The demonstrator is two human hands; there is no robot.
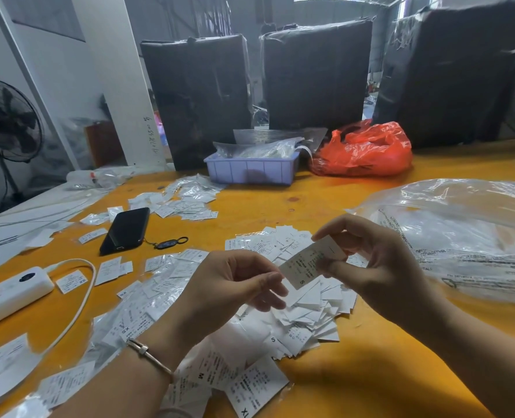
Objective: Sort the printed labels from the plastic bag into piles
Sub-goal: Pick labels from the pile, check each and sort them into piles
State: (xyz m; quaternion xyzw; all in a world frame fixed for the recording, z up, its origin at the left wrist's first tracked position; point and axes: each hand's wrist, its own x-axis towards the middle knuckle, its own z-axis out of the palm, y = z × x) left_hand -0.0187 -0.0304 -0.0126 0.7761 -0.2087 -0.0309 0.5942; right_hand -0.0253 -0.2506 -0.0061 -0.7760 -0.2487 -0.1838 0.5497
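Observation:
My right hand pinches a white printed label marked S between thumb and fingers, held above the table. My left hand is beside it, its fingertips touching the label's lower left corner, fingers curled. Under both hands lies a loose heap of white labels. Further piles lie around: small bagged labels marked XS at the left, labels marked M and XL at the front, and another pile farther back. A large clear plastic bag lies at the right.
On the orange table lie a black phone with a key tag, a white power bank with its cable, a lilac tray of bags and a red plastic bag. Black wrapped bales stand behind. A fan stands at left.

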